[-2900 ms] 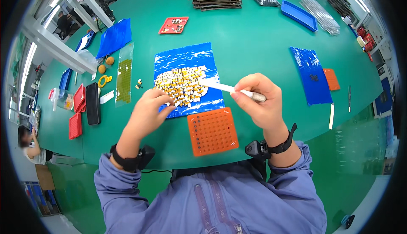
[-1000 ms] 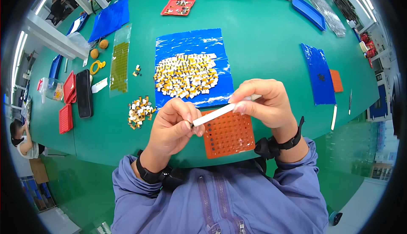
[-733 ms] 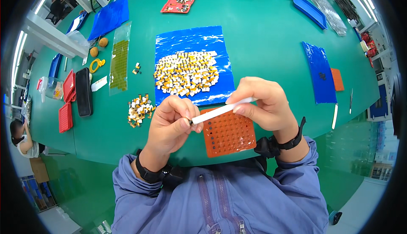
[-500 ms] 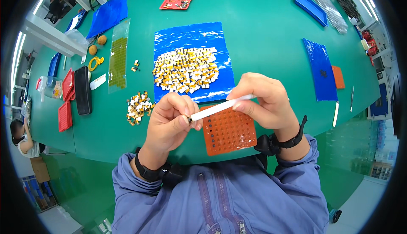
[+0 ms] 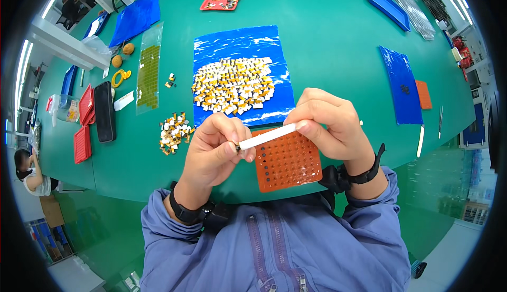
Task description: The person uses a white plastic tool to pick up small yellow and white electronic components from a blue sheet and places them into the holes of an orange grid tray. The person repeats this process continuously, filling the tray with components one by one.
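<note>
Small dark piece (image 5: pixel 238 147), pinched between thumb and fingertips of the left hand (image 5: pixel 214 144) over the green counter (image 5: pixel 338 43), left of an orange dotted plate (image 5: pixel 290 160). White stick (image 5: pixel 268 136), gripped at its opposite end by the right hand (image 5: pixel 325 123), tip at the piece; exact contact too small to tell. Step in hand, by all appearances: working the piece with the stick's tip. Needed next, most likely: a steady pinch and a well-aligned stick. Hands apart from each other, each closed narrowly, bridged by the stick. Beyond, on a blue sheet (image 5: pixel 243 41), a broad heap of white-and-amber parts (image 5: pixel 232 83).
</note>
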{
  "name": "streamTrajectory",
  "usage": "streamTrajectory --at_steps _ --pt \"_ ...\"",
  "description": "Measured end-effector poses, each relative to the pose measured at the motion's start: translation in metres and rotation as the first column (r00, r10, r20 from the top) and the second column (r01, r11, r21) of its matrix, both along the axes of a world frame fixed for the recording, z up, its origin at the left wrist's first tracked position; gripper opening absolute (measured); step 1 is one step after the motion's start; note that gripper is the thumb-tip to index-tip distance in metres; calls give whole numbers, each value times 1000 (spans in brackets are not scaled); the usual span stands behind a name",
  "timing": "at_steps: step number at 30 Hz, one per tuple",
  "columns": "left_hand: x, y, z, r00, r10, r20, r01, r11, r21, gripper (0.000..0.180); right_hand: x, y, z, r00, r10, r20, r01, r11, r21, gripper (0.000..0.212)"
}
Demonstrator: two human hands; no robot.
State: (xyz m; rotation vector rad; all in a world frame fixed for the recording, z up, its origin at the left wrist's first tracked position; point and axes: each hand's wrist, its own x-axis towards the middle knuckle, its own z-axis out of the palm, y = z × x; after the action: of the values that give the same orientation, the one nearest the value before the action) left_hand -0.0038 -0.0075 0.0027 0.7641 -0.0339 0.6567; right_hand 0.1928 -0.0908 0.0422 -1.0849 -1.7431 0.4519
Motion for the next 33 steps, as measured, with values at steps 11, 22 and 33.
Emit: streamTrajectory --at_steps 11,22,33 --pt "-2 3 2 994 84 -69 -79 995 67 9 1 -2 4 998 -41 42 45 994 -102 10" --pt "3 5 7 941 292 -171 -296 955 0 2 -13 6 12 986 -107 -129 127 979 160 15" --pt "1 7 3 902 293 -318 -274 956 104 4 -21 15 2 985 -153 81 139 978 153 21"
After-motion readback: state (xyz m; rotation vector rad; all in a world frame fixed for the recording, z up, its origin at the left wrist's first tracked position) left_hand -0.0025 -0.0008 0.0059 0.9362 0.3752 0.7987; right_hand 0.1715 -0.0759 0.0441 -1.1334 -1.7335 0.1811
